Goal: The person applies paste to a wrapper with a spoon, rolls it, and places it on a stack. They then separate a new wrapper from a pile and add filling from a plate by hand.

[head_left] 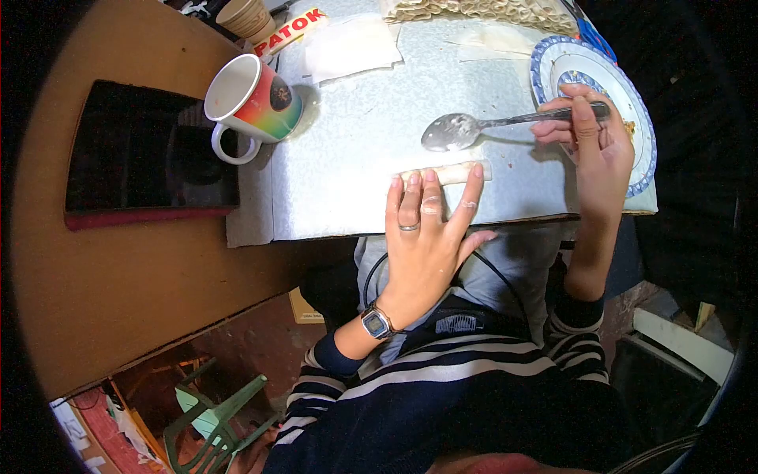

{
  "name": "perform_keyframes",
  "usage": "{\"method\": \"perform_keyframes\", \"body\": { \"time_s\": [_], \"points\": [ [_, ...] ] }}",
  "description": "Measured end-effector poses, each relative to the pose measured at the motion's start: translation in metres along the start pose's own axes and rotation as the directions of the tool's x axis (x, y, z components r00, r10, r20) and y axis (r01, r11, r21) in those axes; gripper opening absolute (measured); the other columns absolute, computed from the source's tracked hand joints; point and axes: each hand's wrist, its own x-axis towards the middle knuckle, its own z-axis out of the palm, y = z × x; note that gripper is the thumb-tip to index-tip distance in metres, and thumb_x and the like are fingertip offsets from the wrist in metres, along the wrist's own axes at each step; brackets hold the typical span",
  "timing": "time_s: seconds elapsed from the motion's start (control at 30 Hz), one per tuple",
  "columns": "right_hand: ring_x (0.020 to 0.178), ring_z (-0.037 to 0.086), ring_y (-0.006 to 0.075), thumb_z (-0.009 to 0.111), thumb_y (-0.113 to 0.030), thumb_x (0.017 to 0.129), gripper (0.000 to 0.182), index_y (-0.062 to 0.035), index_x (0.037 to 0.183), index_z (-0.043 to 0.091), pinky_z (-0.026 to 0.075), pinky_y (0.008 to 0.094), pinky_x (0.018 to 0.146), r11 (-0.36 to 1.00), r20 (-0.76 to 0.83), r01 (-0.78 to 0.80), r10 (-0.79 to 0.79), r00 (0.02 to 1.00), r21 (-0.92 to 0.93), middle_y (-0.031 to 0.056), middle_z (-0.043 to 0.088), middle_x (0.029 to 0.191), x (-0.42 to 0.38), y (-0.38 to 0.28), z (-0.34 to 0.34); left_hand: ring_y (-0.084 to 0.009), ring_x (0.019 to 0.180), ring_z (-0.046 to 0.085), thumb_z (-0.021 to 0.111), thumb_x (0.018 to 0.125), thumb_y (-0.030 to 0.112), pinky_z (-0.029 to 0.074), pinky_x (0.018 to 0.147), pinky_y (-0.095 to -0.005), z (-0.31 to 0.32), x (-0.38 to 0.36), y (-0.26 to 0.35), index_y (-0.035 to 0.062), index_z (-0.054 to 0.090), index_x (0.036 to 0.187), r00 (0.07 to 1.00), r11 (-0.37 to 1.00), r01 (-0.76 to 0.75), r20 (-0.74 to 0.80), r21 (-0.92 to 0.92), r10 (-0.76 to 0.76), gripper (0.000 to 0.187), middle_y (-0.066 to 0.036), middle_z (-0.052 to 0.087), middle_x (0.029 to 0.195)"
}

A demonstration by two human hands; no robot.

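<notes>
A pale rolled wrapper (452, 174) lies near the front edge of the light board. On it rest the fingertips of my left hand (430, 229), with the fingers spread and the palm down. My right hand (588, 134) holds a metal spoon (452, 133) by its handle, above the blue-rimmed plate (649, 150). The spoon's bowl looks wet with a whitish smear and is just behind the roll. Some bits of food show on the plate, partly covered by my right hand.
A colourful mug (272, 107) stands at the left, beside a dark flat object (150, 150). Flat wrapper sheets (351, 49) lie at the back, near a PATOK packet (288, 31). Many stacked rolls (482, 9) are at the far edge. A green chair (217, 415) is below left.
</notes>
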Motion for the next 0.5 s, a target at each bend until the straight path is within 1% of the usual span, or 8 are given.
{"method": "perform_keyframes", "body": {
  "time_s": [0.2, 0.3, 0.4, 0.5],
  "points": [
    [0.076, 0.07, 0.0223, 0.05, -0.019, 0.104, 0.032, 0.0092, 0.119, 0.054, 0.057, 0.0277, 0.068, 0.999, -0.002, -0.032, 0.032, 0.999, 0.008, 0.0202, 0.067, 0.098, -0.003, -0.002, -0.009, -0.038, 0.119, 0.038, 0.067, 0.079, 0.06, 0.034, 0.109, -0.0556, 0.0, 0.0, 0.0, 0.0269, 0.053, 0.143, 1.0, 1.0, 0.0, 0.0, 0.0, 0.0, 0.073, -0.022, 0.044, 0.124],
    [0.076, 0.07, 0.0223, 0.05, -0.019, 0.104, 0.032, 0.0094, 0.119, 0.054, 0.057, 0.0278, 0.068, 0.999, -0.075, 0.0, -0.002, 0.997, -0.034, 0.0207, 0.067, 0.098, -0.004, -0.003, -0.015, -0.038, 0.12, 0.038, 0.067, 0.079, 0.06, 0.033, 0.109, -0.0556, 0.0, 0.001, 0.0, 0.027, 0.053, 0.142, 1.0, 1.0, -0.003, -0.001, 0.008, 0.003, 0.072, -0.022, 0.044, 0.124],
    [0.076, 0.07, 0.0223, 0.05, -0.018, 0.104, 0.031, 0.0093, 0.119, 0.054, 0.057, 0.0279, 0.068, 0.999, -0.051, -0.023, 0.021, 0.999, -0.039, 0.0207, 0.067, 0.096, -0.006, -0.004, -0.021, -0.0379, 0.12, 0.038, 0.067, 0.079, 0.06, 0.033, 0.109, -0.0555, 0.0, 0.001, 0.0, 0.0272, 0.054, 0.142, 1.0, 1.0, -0.003, -0.004, 0.012, 0.003, 0.072, -0.022, 0.043, 0.124],
    [0.076, 0.07, 0.0224, 0.049, -0.017, 0.104, 0.031, 0.0093, 0.119, 0.053, 0.057, 0.0279, 0.068, 0.998, -0.119, 0.016, -0.023, 0.993, -0.059, 0.0205, 0.067, 0.096, -0.006, 0.0, -0.026, -0.0377, 0.12, 0.037, 0.067, 0.079, 0.06, 0.033, 0.109, -0.0554, 0.0, 0.001, 0.0, 0.0274, 0.054, 0.142, 1.0, 1.0, -0.003, -0.008, 0.014, 0.003, 0.072, -0.022, 0.043, 0.125]
  ]
}}
